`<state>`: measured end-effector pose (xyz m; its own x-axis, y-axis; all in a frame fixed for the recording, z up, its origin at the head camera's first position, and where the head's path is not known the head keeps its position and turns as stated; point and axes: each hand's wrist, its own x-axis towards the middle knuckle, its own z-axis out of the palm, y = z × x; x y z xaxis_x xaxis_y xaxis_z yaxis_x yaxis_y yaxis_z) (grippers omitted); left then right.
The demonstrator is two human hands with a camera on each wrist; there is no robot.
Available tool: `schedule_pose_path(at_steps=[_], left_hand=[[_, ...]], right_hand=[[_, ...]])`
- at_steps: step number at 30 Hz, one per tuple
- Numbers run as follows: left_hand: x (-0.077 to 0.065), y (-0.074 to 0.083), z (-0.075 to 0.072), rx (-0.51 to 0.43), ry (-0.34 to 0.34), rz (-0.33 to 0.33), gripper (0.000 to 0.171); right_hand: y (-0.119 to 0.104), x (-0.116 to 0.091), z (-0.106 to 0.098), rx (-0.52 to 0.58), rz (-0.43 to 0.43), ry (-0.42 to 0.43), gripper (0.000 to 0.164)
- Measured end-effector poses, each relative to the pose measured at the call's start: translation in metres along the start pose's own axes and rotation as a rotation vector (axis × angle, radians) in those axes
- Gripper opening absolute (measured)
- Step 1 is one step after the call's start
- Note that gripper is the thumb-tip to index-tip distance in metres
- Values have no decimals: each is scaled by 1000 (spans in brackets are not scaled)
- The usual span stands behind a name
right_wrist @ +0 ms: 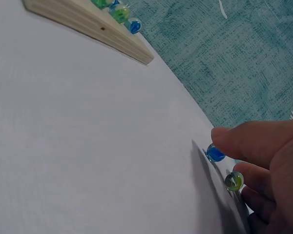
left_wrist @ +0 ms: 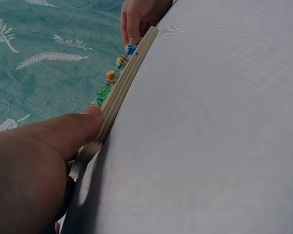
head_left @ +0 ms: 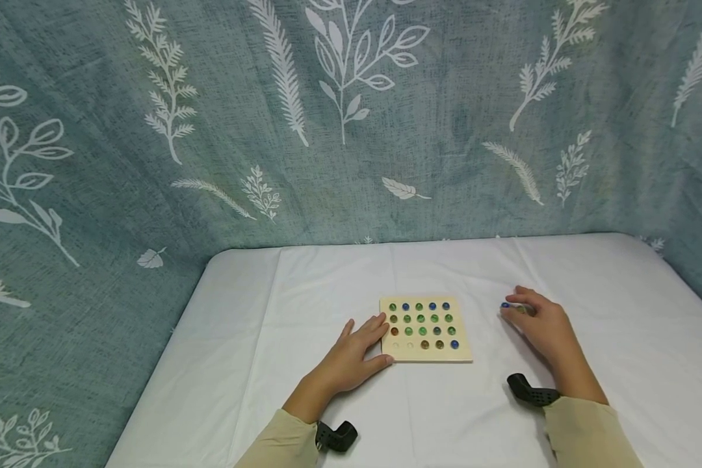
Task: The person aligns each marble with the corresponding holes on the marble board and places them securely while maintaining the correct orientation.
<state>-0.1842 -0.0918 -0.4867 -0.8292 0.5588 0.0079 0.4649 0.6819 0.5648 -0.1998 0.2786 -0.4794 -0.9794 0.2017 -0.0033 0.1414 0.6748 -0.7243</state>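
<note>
A pale wooden board (head_left: 433, 355) lies on the table, with rows of colored glass marbles (head_left: 421, 318) in its hollows. Two hollows at its near left corner hold no marble. My left hand (head_left: 351, 357) rests against the board's left side, fingers extended, its thumb at the near edge. To the right of the board, my right hand (head_left: 541, 325) pinches a blue marble (right_wrist: 216, 153) at its fingertips, low over the cloth. Beside those fingers in the right wrist view is a green-yellow marble (right_wrist: 234, 181); whether the hand holds it too is unclear.
White cloth (head_left: 304, 292) covers the table beneath the board. Behind and at the sides hangs a blue-green curtain (head_left: 222, 117) with white leaf prints. Each wrist carries a black camera mount, such as the one at the right sleeve (head_left: 585, 432).
</note>
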Motion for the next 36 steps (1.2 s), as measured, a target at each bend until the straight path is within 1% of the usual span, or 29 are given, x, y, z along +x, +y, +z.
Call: schedule_pose_path(at_steps=[5, 14, 24, 27, 32, 36], left_hand=[[0, 0, 0, 4, -2, -2, 70], [0, -1, 1, 9, 4, 3, 70], [0, 0, 0, 3, 2, -1, 70], [0, 0, 1, 0, 1, -2, 70], [-1, -1, 2, -2, -1, -5, 70], [0, -2, 2, 4, 5, 2, 70]], right_hand=[[0, 1, 3, -28, -2, -5, 47], [-2, -1, 2, -68, -71, -1, 39], [-1, -3, 3, -123, -114, 1, 36], [-2, -2, 3, -128, -104, 1, 36], [-7, -2, 3, -118, -64, 0, 40], [-14, -3, 3, -121, -86, 18, 40]])
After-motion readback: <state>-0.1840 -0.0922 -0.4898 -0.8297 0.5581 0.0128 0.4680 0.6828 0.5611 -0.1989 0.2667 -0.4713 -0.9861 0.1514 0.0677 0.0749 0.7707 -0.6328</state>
